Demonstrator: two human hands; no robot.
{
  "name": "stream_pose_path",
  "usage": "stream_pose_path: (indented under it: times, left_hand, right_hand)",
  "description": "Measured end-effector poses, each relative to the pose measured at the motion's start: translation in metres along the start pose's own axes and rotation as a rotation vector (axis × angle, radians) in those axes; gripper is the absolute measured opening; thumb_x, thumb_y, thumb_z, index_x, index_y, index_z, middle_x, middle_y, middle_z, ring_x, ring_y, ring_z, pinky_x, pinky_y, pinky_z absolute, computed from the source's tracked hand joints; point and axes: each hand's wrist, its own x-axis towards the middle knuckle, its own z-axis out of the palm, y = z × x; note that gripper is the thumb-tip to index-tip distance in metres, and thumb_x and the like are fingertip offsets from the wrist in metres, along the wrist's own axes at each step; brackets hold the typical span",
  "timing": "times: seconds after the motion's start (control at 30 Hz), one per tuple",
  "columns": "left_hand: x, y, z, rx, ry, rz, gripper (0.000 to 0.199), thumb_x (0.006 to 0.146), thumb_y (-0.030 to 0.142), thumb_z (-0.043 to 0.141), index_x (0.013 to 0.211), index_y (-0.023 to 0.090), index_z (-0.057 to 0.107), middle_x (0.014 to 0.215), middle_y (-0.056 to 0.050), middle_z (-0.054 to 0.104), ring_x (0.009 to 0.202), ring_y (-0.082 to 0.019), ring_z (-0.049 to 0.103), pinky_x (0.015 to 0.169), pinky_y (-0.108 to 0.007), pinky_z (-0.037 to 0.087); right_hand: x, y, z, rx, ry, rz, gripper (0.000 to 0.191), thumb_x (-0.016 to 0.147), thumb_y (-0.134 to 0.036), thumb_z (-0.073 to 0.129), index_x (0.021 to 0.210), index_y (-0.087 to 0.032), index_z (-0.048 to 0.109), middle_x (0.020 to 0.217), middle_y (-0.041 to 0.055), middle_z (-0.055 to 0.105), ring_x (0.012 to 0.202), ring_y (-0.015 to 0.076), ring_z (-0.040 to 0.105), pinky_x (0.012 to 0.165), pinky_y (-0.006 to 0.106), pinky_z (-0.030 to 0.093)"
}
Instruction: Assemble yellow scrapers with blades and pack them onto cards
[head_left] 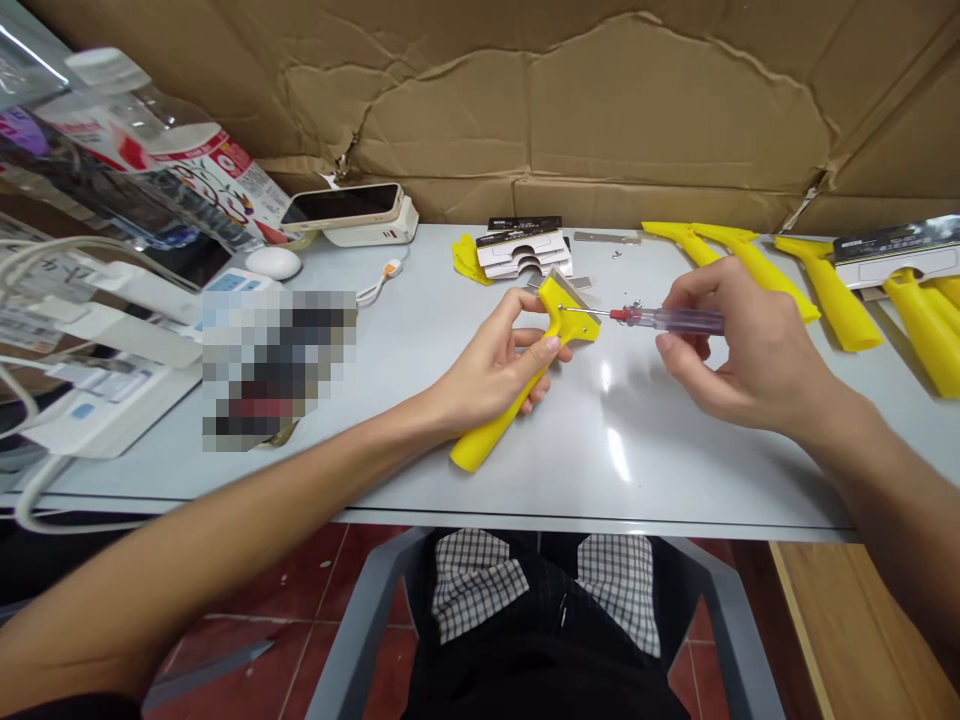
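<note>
Gripping a yellow plastic scraper [568,318] at centre frame, the left hand [495,365] curls its fingers around the handle and lays the thumb across the neck. The right hand [750,345] pinches a purple-handled screwdriver [667,320] between thumb and fingertips, its thin metal shaft reaching left to the scraper's head. More yellow scraper handles [832,295] lie at upper right on the pale grey table [630,440]. Carded packaging [521,250] is stacked at top centre; a smartphone [341,205] rests on a white power bank [379,228] at upper left.
</note>
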Motion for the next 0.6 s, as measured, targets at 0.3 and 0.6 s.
stream_pose_path:
  times: [0.3, 0.6]
  left_hand:
    - [-0.0001, 0.0029, 0.001, -0.007, 0.014, -0.009, 0.032, 0.109, 0.039, 0.068, 0.119, 0.028, 0.04, 0.105, -0.005, 0.072, 0.052, -0.006, 0.057, 0.047, -0.024, 0.047]
    - [0.001, 0.0001, 0.0005, -0.008, 0.008, 0.003, 0.032, 0.109, 0.039, 0.067, 0.12, 0.028, 0.039, 0.105, -0.004, 0.072, 0.052, -0.007, 0.057, 0.046, -0.024, 0.047]
  right_hand:
    - [0.0, 0.0028, -0.0006, -0.064, 0.031, 0.019, 0.008, 0.105, -0.033, 0.065, 0.112, -0.032, 0.062, 0.071, -0.0021, 0.069, 0.056, 0.0212, 0.065, 0.052, 0.039, 0.046]
    - [0.0027, -0.0004, -0.0031, 0.035, -0.006, -0.034, 0.017, 0.097, -0.027, 0.064, 0.113, -0.027, 0.058, 0.083, -0.0005, 0.068, 0.057, 0.0181, 0.06, 0.049, 0.034, 0.043]
